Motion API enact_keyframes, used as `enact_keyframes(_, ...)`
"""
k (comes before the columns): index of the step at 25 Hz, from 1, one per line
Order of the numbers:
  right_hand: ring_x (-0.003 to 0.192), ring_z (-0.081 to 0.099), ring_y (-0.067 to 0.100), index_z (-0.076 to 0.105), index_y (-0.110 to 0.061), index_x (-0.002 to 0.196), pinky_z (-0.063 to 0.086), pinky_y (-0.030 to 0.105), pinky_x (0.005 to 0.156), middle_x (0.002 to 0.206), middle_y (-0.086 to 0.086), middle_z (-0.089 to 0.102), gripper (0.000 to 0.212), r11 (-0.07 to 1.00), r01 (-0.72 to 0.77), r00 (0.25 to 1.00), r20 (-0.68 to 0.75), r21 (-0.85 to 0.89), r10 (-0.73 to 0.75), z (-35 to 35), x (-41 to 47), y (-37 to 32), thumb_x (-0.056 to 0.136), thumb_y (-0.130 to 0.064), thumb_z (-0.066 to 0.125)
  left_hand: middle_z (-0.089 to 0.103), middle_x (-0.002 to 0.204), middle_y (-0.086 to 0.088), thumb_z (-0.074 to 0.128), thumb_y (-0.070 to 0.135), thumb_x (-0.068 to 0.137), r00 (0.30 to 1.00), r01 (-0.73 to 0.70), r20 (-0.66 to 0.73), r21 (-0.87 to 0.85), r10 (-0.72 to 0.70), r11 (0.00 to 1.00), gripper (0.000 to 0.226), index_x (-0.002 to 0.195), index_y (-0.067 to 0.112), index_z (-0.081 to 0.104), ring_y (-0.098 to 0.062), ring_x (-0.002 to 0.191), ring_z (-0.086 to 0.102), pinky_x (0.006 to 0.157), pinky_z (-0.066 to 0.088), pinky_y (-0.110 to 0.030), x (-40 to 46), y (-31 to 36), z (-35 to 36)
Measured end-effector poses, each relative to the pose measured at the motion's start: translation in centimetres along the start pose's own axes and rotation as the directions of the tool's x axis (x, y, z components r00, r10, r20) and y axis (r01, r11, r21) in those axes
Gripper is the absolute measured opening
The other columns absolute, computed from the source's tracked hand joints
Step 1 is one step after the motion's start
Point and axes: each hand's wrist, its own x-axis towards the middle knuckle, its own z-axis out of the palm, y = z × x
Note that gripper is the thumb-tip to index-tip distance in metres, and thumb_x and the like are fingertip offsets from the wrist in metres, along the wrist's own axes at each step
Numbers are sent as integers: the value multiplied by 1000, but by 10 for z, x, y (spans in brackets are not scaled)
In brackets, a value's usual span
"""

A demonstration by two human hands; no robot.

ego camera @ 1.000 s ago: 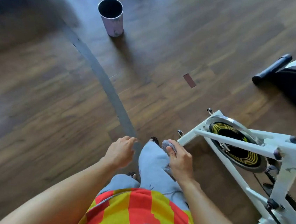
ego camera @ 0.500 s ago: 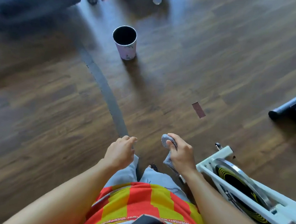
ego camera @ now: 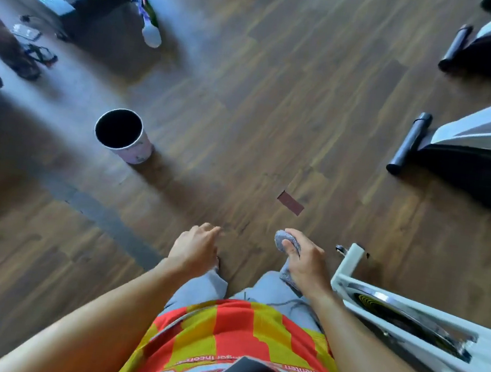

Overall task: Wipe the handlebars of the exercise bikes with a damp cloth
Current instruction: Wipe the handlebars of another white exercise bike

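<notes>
Looking down at a wooden floor [ego camera: 247,95], a person in a red-and-yellow shirt [ego camera: 222,335] stands over it. Their right hand [ego camera: 305,265] grips a bunched grey cloth [ego camera: 284,241], fingers curled round it, just beside the front foot of a white exercise bike [ego camera: 406,318] at the floor's lower right edge. Their left hand [ego camera: 195,247] hangs loose, fingers relaxed, holding nothing. A bin [ego camera: 122,135] stands toward the left. Two more bikes [ego camera: 470,139] sit at the right edge.

Bare floor [ego camera: 246,110] ahead; white bike frame [ego camera: 406,318] crowds right.
</notes>
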Motion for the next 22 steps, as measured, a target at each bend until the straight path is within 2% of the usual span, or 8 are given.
enact_keyframes(7, 101, 68, 23, 69, -16, 120, 39, 14, 81, 110, 6, 73, 25, 987, -136, 983, -111, 87, 145, -9, 91, -11, 95, -18, 63, 50, 137, 3, 54, 31, 95, 987, -134, 99, 103, 124, 986, 44, 138, 34, 46, -23, 124, 50, 100, 42, -34, 124, 23, -58)
enact_keyframes(13, 100, 67, 24, 68, -15, 121, 40, 17, 78, 112, 6, 73, 26, 983, -145, 969, -183, 114, 164, -73, 202, 4, 96, -17, 61, 49, 139, 4, 53, 25, 94, 976, -203, 100, 98, 193, 974, 45, 138, 34, 46, -22, 125, 49, 101, 41, -34, 246, 106, -100)
enact_keyframes(15, 100, 68, 26, 68, -16, 122, 44, 22, 79, 113, 7, 73, 27, 983, -154, 963, -209, 96, 171, -100, 239, 15, 97, -20, 61, 48, 141, 4, 53, 24, 95, 964, -258, 94, 113, 248, 960, 46, 139, 34, 45, -22, 127, 48, 101, 40, -35, 288, 141, -115)
enact_keyframes(17, 99, 68, 27, 67, -17, 122, 45, 24, 78, 112, 7, 74, 27, 972, -206, 939, -257, 113, 229, -124, 266, 24, 97, -21, 61, 49, 141, 4, 52, 23, 94, 948, -310, 118, 133, 296, 941, 47, 139, 34, 45, -22, 126, 48, 101, 42, -36, 324, 171, -128)
enact_keyframes(22, 103, 67, 24, 67, -18, 123, 37, 16, 77, 114, 3, 73, 27, 921, -335, 855, -347, 200, 386, -164, 307, 52, 98, -23, 59, 49, 141, 6, 52, 23, 95, 882, -457, 221, 187, 416, 870, 46, 138, 36, 45, -22, 126, 49, 100, 43, -36, 408, 241, -143)
